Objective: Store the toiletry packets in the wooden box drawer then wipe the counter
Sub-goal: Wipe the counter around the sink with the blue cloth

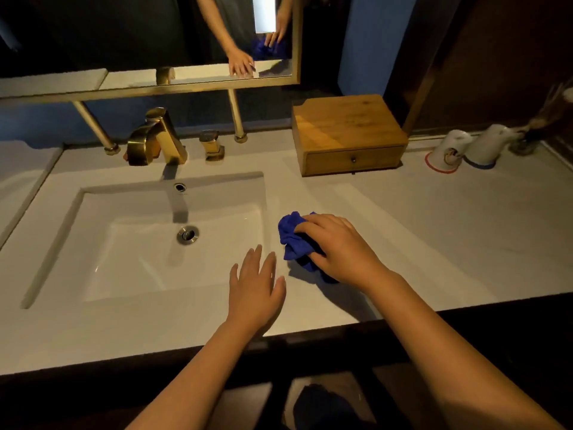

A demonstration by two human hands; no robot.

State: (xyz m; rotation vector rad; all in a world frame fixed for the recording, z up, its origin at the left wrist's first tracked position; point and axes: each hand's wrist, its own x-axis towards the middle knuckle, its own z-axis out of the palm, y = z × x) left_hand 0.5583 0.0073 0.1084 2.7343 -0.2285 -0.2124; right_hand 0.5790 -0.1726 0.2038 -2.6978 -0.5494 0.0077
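My right hand presses a crumpled blue cloth onto the white counter, just right of the sink. My left hand rests flat and open on the counter at the sink's front right corner, fingers spread. The wooden box stands at the back of the counter against the wall, and its drawer with a small knob is shut. No toiletry packets are in sight.
A white sink with a gold faucet and a gold handle fills the left. Two upturned cups and a small vase stand at the back right. A gold-framed mirror hangs above. The counter's dark front edge runs below my arms.
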